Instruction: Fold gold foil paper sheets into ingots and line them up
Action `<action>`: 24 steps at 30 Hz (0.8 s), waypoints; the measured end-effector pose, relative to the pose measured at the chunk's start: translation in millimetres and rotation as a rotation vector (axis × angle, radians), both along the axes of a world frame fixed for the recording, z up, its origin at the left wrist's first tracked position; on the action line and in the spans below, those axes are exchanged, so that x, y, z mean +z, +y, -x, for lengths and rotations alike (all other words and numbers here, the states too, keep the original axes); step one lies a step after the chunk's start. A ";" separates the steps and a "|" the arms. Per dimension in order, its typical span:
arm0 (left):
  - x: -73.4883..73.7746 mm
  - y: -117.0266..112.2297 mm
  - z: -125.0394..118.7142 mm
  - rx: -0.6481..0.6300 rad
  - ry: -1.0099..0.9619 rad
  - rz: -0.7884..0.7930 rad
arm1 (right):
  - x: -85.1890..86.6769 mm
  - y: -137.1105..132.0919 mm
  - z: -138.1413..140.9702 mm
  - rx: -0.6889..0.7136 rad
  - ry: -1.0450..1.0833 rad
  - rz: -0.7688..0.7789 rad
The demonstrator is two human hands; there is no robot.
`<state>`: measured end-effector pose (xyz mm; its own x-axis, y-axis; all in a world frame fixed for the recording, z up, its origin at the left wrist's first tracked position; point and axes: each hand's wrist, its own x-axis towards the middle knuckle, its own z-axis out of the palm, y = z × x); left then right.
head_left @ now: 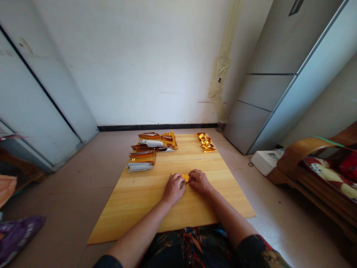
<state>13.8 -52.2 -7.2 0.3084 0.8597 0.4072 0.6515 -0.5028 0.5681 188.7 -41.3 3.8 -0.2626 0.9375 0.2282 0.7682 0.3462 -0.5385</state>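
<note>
Between my two hands, low over the middle of the wooden table, is a small piece of gold paper (pixel 185 178). My left hand (pixel 174 186) closes on its left side, fingers curled. At its right side my right hand (pixel 199 180) pinches the paper, thumb and fingers together. My fingers hide much of the sheet, so its full shape cannot be made out. Stacks of gold and white foil paper (pixel 141 160) lie at the table's left, with more gold sheets (pixel 158 140) behind them. Several folded shiny gold pieces (pixel 205 142) sit in a row at the far right.
The wooden table (pixel 134 208) stands before a white wall (pixel 145 74). A grey refrigerator (pixel 259 89) rises at the right, near a white foam box (pixel 264 162) and a wooden bench (pixel 295 175). A purple bag (pixel 21 234) lies on the floor at left.
</note>
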 end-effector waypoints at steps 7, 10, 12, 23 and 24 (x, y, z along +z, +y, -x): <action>4.2 -1.1 -0.9 -0.005 0.062 0.002 | 5.2 -1.8 -0.1 0.027 0.015 -0.004; 4.6 -1.3 -1.5 0.001 0.073 -0.013 | 6.6 -2.0 0.3 0.030 -0.001 -0.010; 4.5 -1.2 -2.0 0.007 0.077 -0.021 | 7.2 -1.9 0.5 0.031 -0.019 -0.013; 1.6 -2.7 -3.0 -0.004 0.094 -0.016 | 4.0 -1.6 -1.4 0.043 -0.043 -0.010; 1.7 -2.8 -2.7 -0.005 0.092 -0.019 | 3.2 -1.1 -1.7 0.047 -0.041 -0.008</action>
<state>16.6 -55.0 -5.5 0.3489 0.8507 0.3933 0.6979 -0.5159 0.4967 190.5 -42.4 7.1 -0.3151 0.9223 0.2235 0.7724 0.3861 -0.5043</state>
